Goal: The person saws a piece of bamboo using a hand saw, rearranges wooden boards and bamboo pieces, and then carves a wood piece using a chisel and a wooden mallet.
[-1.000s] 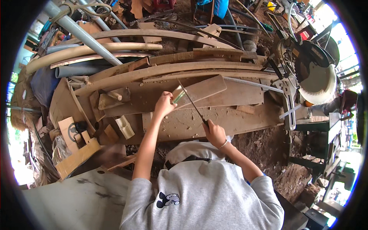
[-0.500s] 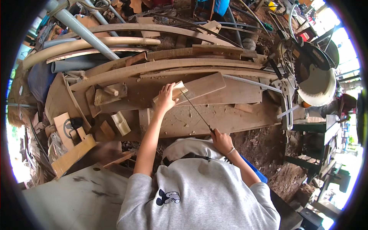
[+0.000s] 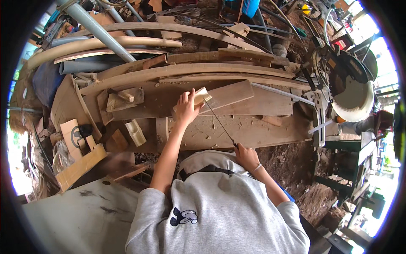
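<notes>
My left hand (image 3: 188, 109) is closed over a pale wooden block (image 3: 203, 95) with a hollowed face, its index finger sticking up. The block rests on a tilted wooden board (image 3: 234, 93), which lies on wider planks. In my right hand (image 3: 247, 156), near my waist, is the black handle of a long thin metal tool (image 3: 219, 122), a file or narrow saw; I cannot tell which. Its far end meets the near edge of the block. Left of my left forearm lies another pale block (image 3: 135, 133) with a similar hollow.
Wood shavings litter the workbench (image 3: 253, 127). Curved wooden strips (image 3: 203, 70) stretch across its far side. A mitre saw (image 3: 351, 89) stands at the right, beside a metal rule (image 3: 281, 92). At the left are a wooden piece with a peg (image 3: 126, 100) and grey pipes (image 3: 93, 29).
The whole view has shifted slightly, so things appear a little further right. My left index finger has lifted. The tool stays against the block, its far end slightly further up.
</notes>
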Available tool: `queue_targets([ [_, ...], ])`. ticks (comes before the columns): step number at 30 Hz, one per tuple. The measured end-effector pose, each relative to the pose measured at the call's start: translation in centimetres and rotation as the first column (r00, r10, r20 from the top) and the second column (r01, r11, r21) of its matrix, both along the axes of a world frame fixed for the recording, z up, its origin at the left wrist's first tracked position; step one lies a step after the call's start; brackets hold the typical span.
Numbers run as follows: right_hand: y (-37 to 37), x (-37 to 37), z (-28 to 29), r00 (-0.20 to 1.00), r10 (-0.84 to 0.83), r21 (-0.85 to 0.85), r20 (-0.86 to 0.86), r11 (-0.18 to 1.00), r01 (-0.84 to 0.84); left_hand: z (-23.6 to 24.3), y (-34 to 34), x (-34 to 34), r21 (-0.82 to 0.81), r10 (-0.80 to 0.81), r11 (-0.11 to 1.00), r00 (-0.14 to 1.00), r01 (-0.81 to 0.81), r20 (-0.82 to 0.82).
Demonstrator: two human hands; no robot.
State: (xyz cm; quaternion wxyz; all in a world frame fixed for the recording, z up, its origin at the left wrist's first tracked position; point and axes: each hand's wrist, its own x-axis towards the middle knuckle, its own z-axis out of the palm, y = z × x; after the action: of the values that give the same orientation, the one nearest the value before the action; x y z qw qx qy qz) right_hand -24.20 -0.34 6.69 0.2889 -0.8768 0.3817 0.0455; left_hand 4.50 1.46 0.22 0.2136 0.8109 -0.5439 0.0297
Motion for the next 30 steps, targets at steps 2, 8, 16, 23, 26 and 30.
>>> queue_targets([
  [2,0.2,-0.2,0.1,1.0,-0.015,-0.002,0.001,1.0,0.015,-0.1,-0.1,-0.4,0.017,0.017,1.0,1.0,-0.018,0.022],
  [8,0.6,-0.2,0.4,0.996,-0.082,-0.045,-0.038,0.996,0.081,-0.1,-0.2,0.1,0.026,-0.02,0.999,1.0,0.019,0.02],
  [16,0.1,0.6,-0.1,0.994,-0.099,-0.027,-0.039,0.995,0.098,0.1,-0.4,0.9,0.05,-0.026,0.998,0.996,0.03,-0.088],
  [23,-0.3,2.0,0.1,0.996,-0.069,-0.059,-0.058,0.996,0.065,0.8,-0.8,1.6,0.038,-0.024,0.999,0.997,0.026,-0.068],
  [26,-0.1,1.4,0.8,0.997,-0.057,-0.058,-0.06,0.997,0.053,0.8,-0.6,1.4,0.066,-0.033,0.997,0.998,0.037,-0.056],
  [30,-0.3,1.0,0.6,0.988,-0.153,-0.104,0.037,0.982,0.156,0.5,-0.5,1.6,0.009,-0.008,1.0,0.997,0.008,-0.073],
])
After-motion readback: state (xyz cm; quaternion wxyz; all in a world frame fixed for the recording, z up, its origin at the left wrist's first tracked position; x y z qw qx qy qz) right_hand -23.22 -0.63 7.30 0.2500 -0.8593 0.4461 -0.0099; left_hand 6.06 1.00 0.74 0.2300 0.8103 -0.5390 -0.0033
